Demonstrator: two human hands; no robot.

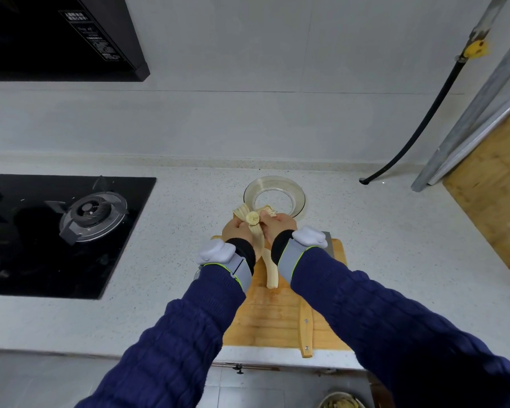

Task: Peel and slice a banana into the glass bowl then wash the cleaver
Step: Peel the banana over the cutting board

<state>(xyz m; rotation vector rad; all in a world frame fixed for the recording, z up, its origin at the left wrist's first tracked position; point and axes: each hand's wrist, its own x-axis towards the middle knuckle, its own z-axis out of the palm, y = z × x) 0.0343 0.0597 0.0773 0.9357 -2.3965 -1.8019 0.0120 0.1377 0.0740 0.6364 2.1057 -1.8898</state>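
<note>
Both sets of fingers closed on peel, not on fruit: left hand pinching a strip on the near-left side of the banana, right hand pinching another on the right, with the pale cut-looking tip poking up between the two thumbs. Held upright-ish, long axis running roughly away from the body and toward the far edge of the cutting board, tip end farthest. One long peel strip already hanging down between the wrists, its end dangling over the board's far half; shorter flaps splayed left and right at the top. Equal reach from either hand, so probably a matter of drawing the remaining strips down toward the body. Glass bowl empty, standing on the counter just beyond the board's far edge, directly past the fingertips along the same line. Cleaver lying along the board's right edge, wooden handle toward the near edge, blade end hidden under the right sleeve. Slicing not yet begun; washing likewise ahead.
</note>
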